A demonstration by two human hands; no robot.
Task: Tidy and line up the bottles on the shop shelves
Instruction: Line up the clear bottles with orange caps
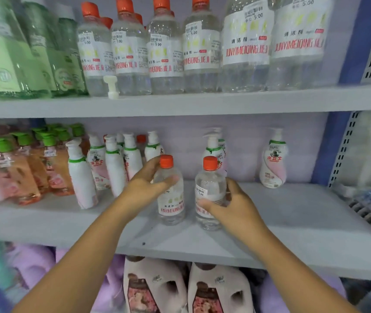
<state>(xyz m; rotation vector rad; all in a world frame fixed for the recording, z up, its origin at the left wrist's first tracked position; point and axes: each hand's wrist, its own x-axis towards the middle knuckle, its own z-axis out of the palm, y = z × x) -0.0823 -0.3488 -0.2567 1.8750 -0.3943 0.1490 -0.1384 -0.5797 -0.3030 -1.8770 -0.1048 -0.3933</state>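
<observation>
left hand (145, 186): fingers and thumb curled round the shoulder of the left clear bottle (171, 195), just under its orange cap; a firm grip.
right hand (231, 204): wrapped round the body of the right clear bottle (209, 190), thumb across the label, fingers behind it.
clear bottles: both upright on the middle shelf (304, 213), near its front edge, side by side with a small gap; left label faces out, right label is turned partly aside.
landmark: middle shelf.
white pump bottles (116, 163): at the back of the middle shelf, left of the held pair, crowded and leaning; two more behind the pair; one lone pump bottle (273, 161) far right, well apart.
orange bottles (33, 168): far left end of the middle shelf, green caps, blurred.
above the middle shelf: a row of matching orange-capped clear bottles (166, 48), larger ones to the right, green bottles (22, 53) to the left.
below the middle shelf: white jugs (155, 288).
step in hand: judged, gathering two strays that match the row above.
next move calls for: probably lifting both upright to that row, then turning labels forward; no open slot is visible there.
</observation>
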